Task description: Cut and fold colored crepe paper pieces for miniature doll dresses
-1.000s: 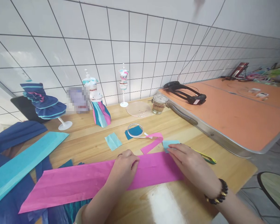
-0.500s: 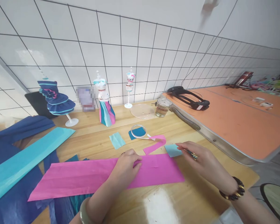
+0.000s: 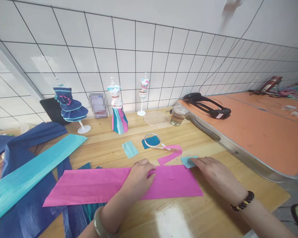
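Observation:
A long strip of pink crepe paper point(image 3: 94, 186) lies across the wooden table in front of me. My left hand point(image 3: 141, 178) rests on its middle, fingers curled together and gripping at the paper. On the right, my right hand point(image 3: 217, 173) is turned palm down, its fingertips touching a light blue paper square point(image 3: 187, 161) at the strip's upper right corner. The underside of this hand is hidden, and so is whatever it holds. A narrow curved pink strip point(image 3: 172, 154) lies just beyond the wide one.
Behind stand a mannequin in a blue dress point(image 3: 73, 105), one in a striped skirt point(image 3: 119, 122) and a small bare-stand mannequin point(image 3: 144, 89). A tape roll point(image 3: 152, 140), a glass cup point(image 3: 178, 116), a turquoise strip point(image 3: 39, 173) and an orange board point(image 3: 260, 132) with a black headset point(image 3: 208, 105) are around.
My right hand has turned palm down over the light blue square, and the gold-coloured tool seen in it before is now out of sight. My left hand stays on the pink paper. The view shifted left.

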The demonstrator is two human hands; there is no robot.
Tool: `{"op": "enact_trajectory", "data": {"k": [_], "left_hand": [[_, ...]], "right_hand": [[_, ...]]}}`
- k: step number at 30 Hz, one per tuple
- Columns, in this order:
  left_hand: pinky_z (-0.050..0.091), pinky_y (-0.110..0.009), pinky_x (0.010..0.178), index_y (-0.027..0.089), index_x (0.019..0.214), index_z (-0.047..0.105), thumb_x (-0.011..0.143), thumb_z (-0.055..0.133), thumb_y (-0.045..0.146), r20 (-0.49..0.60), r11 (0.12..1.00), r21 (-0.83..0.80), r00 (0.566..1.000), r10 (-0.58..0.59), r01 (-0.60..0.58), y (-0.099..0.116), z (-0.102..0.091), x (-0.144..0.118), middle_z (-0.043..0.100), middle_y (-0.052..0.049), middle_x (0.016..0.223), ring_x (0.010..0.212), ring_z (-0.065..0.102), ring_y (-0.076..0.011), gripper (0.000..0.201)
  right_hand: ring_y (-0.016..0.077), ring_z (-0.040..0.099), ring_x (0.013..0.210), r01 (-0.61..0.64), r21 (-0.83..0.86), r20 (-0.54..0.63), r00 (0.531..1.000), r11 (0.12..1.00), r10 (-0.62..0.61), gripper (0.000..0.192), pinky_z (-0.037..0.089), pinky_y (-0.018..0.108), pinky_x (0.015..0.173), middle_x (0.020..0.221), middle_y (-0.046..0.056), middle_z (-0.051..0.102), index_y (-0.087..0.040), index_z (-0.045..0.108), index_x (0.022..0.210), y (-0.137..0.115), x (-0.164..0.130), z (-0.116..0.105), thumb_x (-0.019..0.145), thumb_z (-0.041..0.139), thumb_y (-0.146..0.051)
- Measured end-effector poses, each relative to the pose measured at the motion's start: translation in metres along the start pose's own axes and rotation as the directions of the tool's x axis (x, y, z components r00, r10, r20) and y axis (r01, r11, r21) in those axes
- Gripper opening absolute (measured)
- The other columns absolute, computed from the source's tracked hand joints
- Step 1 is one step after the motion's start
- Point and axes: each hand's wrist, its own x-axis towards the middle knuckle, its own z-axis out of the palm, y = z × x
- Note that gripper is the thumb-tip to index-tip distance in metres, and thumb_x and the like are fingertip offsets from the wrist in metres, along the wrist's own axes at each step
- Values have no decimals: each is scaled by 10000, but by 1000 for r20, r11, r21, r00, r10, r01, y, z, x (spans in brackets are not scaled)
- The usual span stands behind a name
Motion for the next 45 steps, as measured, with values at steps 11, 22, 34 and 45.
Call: {"op": "enact_trajectory", "data": {"k": [11, 22, 34, 45], "left_hand": [[441, -306, 811, 207, 890, 678, 766, 483, 152, -8, 1000, 4, 1000, 5, -5, -2, 2, 0, 599, -43, 857, 827, 564, -179, 237], [432, -316, 782, 203, 1106, 553, 715, 524, 132, -43, 999, -40, 999, -19, 18, -5, 5, 1, 603, -23, 868, 828, 556, -181, 399], [430, -298, 772, 182, 1135, 487, 664, 448, 36, -64, 999, -36, 998, -19, 17, -6, 9, 2, 581, -8, 806, 797, 548, -167, 494], [441, -285, 772, 197, 1027, 556, 660, 462, 33, -60, 999, -42, 998, -26, 23, -1, 5, 2, 602, -15, 831, 809, 565, -165, 413]], "right_hand": [[194, 631, 846, -171, 545, 36, 983, 821, 181, 253, 534, 296, 687, 998, 55, 664, -252, 586, 1054, -12, 14, -36, 889, 395, -266], [192, 600, 871, 95, 377, -265, 964, 921, 10, 250, 495, 354, 761, 944, 81, 659, -197, 600, 1027, -65, 40, -13, 889, 394, -160], [213, 493, 798, 234, 48, -146, 963, 971, -225, 314, 400, 364, 694, 872, 109, 612, -123, 612, 971, -88, 41, -1, 928, 303, -159], [221, 483, 833, 201, 78, -83, 977, 976, -195, 266, 380, 357, 713, 882, 105, 596, -128, 601, 1008, -87, 40, 3, 917, 353, -161]]}}
